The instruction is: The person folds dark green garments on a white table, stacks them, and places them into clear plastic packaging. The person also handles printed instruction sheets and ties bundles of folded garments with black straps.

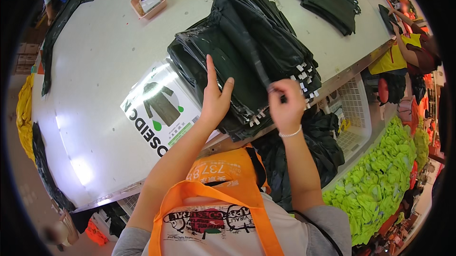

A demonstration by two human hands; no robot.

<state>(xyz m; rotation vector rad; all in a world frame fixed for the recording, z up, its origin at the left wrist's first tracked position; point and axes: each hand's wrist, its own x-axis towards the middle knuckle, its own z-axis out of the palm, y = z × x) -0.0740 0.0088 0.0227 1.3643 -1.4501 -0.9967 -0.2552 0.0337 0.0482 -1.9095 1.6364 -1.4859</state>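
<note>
Left hand [214,98] flat on our dark garment stack [247,56], right hand [285,104] pinching its near edge, and we reckon careless tugging could slide layers off the table [95,66].

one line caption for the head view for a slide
Left hand flat on a stack of dark folded garments, right hand pinching its tagged edge.

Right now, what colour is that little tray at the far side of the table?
Pink tray, seen in the head view.
</note>
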